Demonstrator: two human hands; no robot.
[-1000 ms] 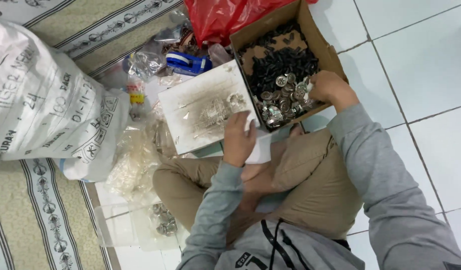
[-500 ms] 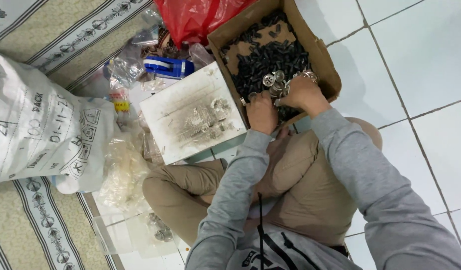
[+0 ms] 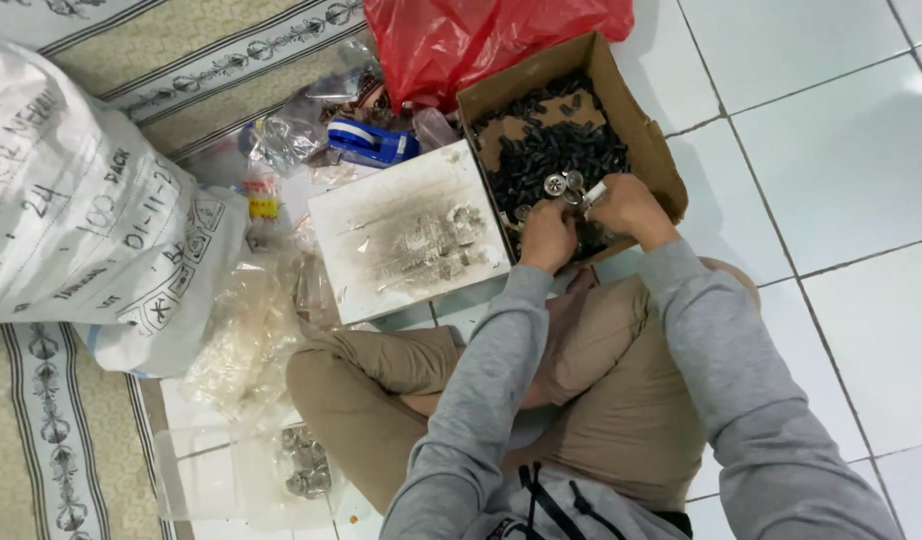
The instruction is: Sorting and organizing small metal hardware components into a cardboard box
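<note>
Now both my hands sit inside the cardboard box point(image 3: 636, 120): left hand point(image 3: 547, 236) and right hand point(image 3: 626, 205) pinch round metal pieces point(image 3: 563, 184) above the black parts point(image 3: 551, 150).

Cardboard box point(image 3: 636, 120) of small parts under my hands.

I see an open brown box on the white tile, flaps up, tilted in view, heaped with small black pieces point(image 3: 546, 155). A few round silvery metal discs point(image 3: 559, 184) lie on the heap near its front edge, where my hands meet.
</note>
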